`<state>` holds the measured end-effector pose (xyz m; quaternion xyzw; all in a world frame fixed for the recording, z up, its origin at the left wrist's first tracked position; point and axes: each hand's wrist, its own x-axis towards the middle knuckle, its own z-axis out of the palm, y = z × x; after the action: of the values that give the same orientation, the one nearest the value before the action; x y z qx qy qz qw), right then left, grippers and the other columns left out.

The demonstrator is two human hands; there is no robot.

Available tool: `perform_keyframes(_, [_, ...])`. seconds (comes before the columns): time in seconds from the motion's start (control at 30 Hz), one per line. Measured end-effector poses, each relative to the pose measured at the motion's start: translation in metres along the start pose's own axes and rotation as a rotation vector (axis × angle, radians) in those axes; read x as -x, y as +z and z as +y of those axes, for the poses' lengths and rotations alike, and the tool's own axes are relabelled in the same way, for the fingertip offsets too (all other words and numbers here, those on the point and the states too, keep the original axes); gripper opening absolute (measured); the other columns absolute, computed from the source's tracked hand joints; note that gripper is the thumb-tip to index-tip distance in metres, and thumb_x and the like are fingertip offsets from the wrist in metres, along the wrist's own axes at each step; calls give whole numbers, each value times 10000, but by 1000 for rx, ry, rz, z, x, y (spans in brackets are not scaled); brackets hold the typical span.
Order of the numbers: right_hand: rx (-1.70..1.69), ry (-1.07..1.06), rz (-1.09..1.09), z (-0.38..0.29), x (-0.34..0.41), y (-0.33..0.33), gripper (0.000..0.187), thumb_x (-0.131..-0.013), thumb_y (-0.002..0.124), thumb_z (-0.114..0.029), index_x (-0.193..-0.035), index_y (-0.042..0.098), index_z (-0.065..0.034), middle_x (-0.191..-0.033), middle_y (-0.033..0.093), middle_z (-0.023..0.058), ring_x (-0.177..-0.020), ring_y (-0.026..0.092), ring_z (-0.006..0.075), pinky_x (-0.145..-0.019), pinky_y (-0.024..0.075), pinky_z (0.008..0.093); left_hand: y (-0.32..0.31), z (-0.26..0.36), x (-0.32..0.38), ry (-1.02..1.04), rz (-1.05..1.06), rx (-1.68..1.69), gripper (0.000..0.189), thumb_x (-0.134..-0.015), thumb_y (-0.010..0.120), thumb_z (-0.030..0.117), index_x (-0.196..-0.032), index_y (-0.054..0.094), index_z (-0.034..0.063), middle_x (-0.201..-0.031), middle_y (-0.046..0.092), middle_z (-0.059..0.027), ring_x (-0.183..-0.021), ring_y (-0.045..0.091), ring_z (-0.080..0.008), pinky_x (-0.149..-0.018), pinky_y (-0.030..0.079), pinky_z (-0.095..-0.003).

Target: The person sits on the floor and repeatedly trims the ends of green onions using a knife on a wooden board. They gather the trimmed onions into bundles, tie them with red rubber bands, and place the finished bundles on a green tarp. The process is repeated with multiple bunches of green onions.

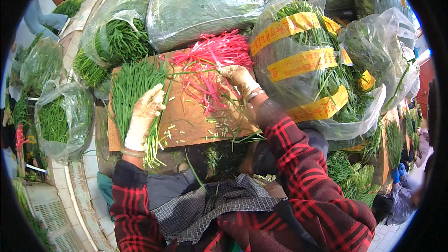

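Observation:
A thick bunch of green garlic chives (134,84) lies along the left side of a wooden board (175,126). My gloved left hand (148,108) rests against the bunch's right side, palm turned inward and fingers apart. Near the board's far right part, my gloved right hand (236,77) pinches a thin green leaf (196,72) that stretches left towards the chives. Beside and beneath that hand lies a pile of pink plastic tie strips (217,50), with some strands trailing down the board. Short cut stem pieces (217,126) are scattered on the near part of the board.
Large clear plastic bags of greens (203,7) stand behind the board. A bulging bag with yellow printed tape (301,63) is close on the right. An open bag (63,119) and a plastic crate (56,213) stand left. A co-worker with blue gloves (395,174) is at far right.

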<state>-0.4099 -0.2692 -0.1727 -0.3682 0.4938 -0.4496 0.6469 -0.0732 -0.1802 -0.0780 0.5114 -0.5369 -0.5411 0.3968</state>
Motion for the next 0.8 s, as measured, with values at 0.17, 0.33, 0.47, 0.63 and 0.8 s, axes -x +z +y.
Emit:
perform_keyframes(0.17, [-77, 42, -16, -14, 19, -1, 219, -915, 678, -88, -1120, 669, -14, -898, 697, 47, -736, 649, 150, -681, 523, 269, 38, -17, -20, 50, -122, 66, 548, -957, 705, 344, -1422, 563, 90, -1150, 655, 18, -879, 612, -73, -738, 466, -217])
perform_keyframes(0.33, [-370, 99, -313, -10, 46, -1, 125, -949, 671, -170, -1022, 682, -70, -913, 691, 29, -743, 636, 162, -687, 529, 303, 77, -34, -22, -15, -246, 93, 475, -985, 670, 326, -1409, 579, 131, -1174, 681, 11, -901, 629, -67, -752, 481, -232])
perform_keyframes(0.47, [-328, 162, -227, 11, 71, 5, 118, -994, 606, -133, -993, 658, -28, -894, 713, 70, -710, 653, 159, -625, 518, 265, 110, -50, -8, -114, -298, 236, 599, -987, 598, 485, -1449, 523, 112, -1260, 666, -56, -963, 653, -128, -815, 499, -258])
perform_keyframes(0.63, [-617, 188, -301, 44, 121, 16, 182, -1015, 546, -91, -1147, 624, 8, -984, 714, 125, -803, 658, 175, -663, 531, 285, 139, -64, 16, -262, -94, 508, 563, -1023, 547, 429, -1486, 474, 119, -1298, 630, -49, -1150, 604, -188, -925, 490, -343])
perform_keyframes(0.8, [-622, 0, -65, 55, 170, 24, 351, -1015, 557, -95, -1350, 540, 8, -1115, 696, 120, -922, 681, 187, -783, 561, 317, 174, -83, 69, -407, 52, 687, 546, -1016, 567, 364, -1488, 453, 114, -1333, 599, -83, -1124, 623, -227, -929, 517, -382])
